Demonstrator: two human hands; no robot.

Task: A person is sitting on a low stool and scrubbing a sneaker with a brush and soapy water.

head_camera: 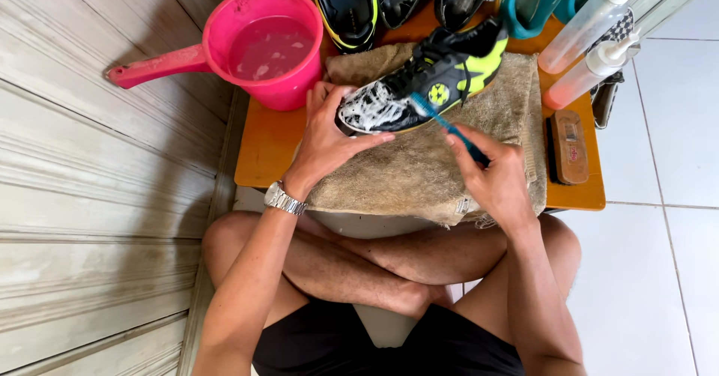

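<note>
A black and yellow sports shoe (442,73) lies on a tan towel (427,170), its toe covered in white foam. My left hand (326,140) grips the toe end and holds the shoe still. My right hand (490,174) holds a blue toothbrush (442,120), whose bristle end rests against the shoe's side near the foam. The towel covers a low orange table (258,147) in front of my crossed legs.
A pink dipper (258,43) with soapy water stands at the table's back left. More shoes (348,5) sit at the back. Two squeeze bottles (592,46) and a wooden brush (569,144) lie at the right. A panelled wall runs along the left.
</note>
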